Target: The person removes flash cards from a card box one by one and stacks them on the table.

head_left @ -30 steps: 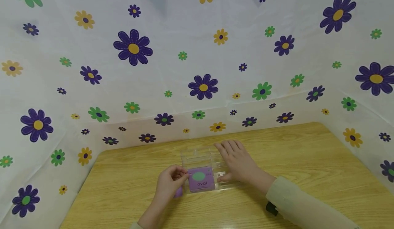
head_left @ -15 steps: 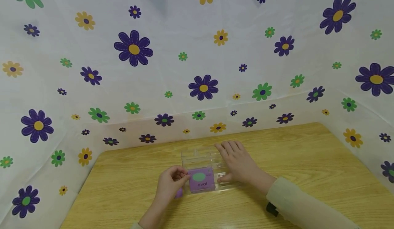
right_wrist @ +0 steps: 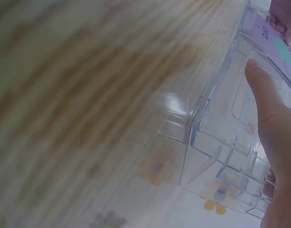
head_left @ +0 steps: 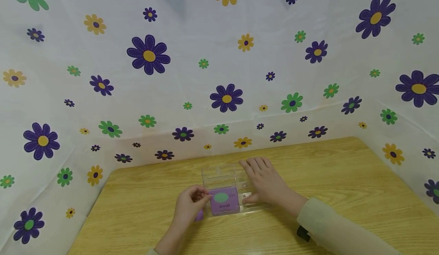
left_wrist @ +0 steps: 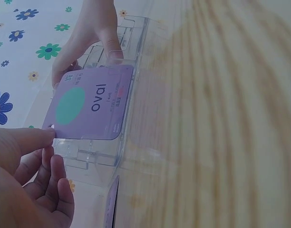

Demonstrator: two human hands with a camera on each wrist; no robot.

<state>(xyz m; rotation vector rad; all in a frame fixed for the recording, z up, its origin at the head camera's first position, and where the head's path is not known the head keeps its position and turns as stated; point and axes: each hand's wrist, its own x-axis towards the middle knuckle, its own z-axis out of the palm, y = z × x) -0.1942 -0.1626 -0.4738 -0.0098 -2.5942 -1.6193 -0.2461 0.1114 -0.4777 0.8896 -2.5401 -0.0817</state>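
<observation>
In the head view, a purple card with a green oval and the word "oval" sits over a clear plastic box. My left hand pinches the card's corner between thumb and index finger; the left wrist view shows its other fingers curled below the card. My right hand holds the box from the right, thumb on the near part and fingers spread toward the far edge. Through the right wrist view the thumb lies on the box's clear top. Some fingertips are hidden there.
A second purple piece lies beside the box, partly behind my left hand. The wooden table extends around them. A white flowered cloth stands behind and at both sides.
Both hands, the card and the box stay in place. The head view shifts very slightly.
</observation>
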